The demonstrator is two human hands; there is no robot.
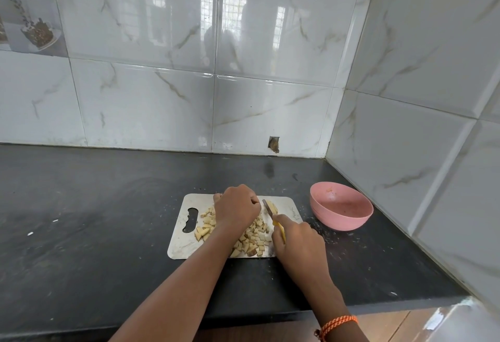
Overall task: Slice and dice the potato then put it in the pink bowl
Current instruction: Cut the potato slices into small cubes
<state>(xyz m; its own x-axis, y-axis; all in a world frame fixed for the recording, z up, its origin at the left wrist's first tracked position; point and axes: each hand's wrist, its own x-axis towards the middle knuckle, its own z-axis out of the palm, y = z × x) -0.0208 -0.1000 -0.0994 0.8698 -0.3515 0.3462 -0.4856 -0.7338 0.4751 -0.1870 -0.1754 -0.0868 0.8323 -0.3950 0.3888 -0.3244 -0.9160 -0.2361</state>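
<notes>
Wall: we see glossy white marble-look tiles (243, 44) behind and to the right, meeting in a corner
Tabletop: our dark stone tabletop (94, 206) carries everything, with pale specks scattered across it
Cutting board: a pale marble-patterned cutting board (180, 244) lies flat near the middle, its handle slot toward the left
Pink bowl: the pink bowl (341, 206) sits on the tabletop just to the right of the board, apart from it, near the wall corner; we see only a few smears inside it
Left hand: our left hand (236, 205) rests over the far part of the board with its fingers curled under; what they hold is hidden from us, so we cannot tell its grip
Right hand: our right hand (299, 241) grips the knife by its yellow handle, at the board's right edge
Diced potato: the diced potato (254, 238) lies in a loose heap across the board, partly hidden by our left forearm
Knife: the knife (272, 213) points away from us, blade tip just beside the left hand's knuckles
Potato piece: an uncut potato piece (272, 207) lies on the board touching the blade's right side
Wristband: an orange braided wristband (336, 324) circles our right wrist
</notes>
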